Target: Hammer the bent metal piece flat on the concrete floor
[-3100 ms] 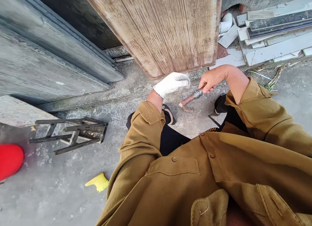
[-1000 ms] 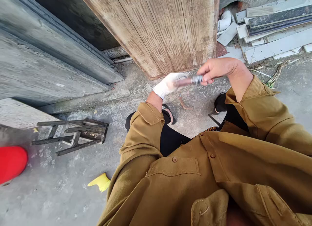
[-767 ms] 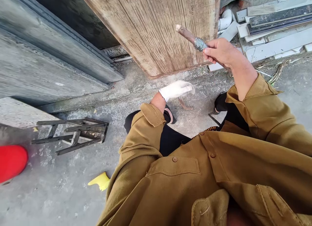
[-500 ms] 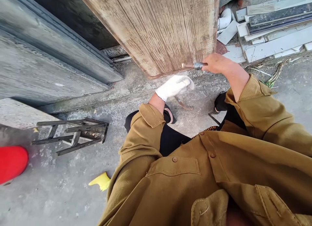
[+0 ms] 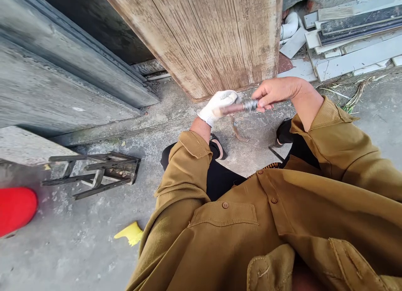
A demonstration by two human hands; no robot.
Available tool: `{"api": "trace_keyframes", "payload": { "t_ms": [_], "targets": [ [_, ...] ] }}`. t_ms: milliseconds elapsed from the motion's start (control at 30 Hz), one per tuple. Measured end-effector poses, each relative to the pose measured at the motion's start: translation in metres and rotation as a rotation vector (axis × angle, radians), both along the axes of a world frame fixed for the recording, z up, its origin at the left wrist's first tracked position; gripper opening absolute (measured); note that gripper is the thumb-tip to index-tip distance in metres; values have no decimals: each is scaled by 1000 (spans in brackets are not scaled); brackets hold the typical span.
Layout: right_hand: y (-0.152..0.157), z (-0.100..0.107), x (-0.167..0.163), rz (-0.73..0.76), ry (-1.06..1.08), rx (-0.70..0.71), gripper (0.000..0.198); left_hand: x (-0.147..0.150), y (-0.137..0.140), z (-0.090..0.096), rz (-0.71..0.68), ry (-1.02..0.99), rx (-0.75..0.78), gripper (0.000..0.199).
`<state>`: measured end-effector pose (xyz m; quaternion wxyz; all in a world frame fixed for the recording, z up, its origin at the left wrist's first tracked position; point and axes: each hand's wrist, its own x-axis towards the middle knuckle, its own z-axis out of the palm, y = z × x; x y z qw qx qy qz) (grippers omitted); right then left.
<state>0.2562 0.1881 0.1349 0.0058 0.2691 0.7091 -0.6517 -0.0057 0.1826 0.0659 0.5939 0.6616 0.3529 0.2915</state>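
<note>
My right hand [image 5: 279, 92], bare, is closed on a short brown wooden stick [image 5: 232, 109] with silvery wire [image 5: 250, 105] wound round it near my fingers. The stick points left, and its blurred far end overlaps the white glove. My left hand [image 5: 218, 104] wears that glove, with the fingers curled in; what they grip is hidden. Below the glove shows a thin, curved, rusty-brown strip [image 5: 239, 134]. Whether the left hand holds this strip, I cannot tell.
A weathered plank panel [image 5: 213, 35] stands ahead. White and dark boards [image 5: 351, 39] are piled at the right beside a white pipe [image 5: 289, 25]. At the left are a wooden stool [image 5: 103, 172] on its side, a red object [image 5: 15, 211] and a yellow scrap [image 5: 130, 233].
My right hand has come down and left with the stick, whose end now crosses the glove. The gloved hand has shifted slightly left and up. The upper part of the curved strip has moved right.
</note>
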Motion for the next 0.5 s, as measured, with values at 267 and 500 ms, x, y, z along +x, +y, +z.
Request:
{"api": "trace_keyframes", "payload": {
  "t_ms": [267,500],
  "targets": [
    [5,9,1,-802,91,76,14,10,-12,-12,-239,345,153,49],
    [16,-15,5,-518,-709,686,26,4,-13,-2,-207,323,366,44]
  ]
}}
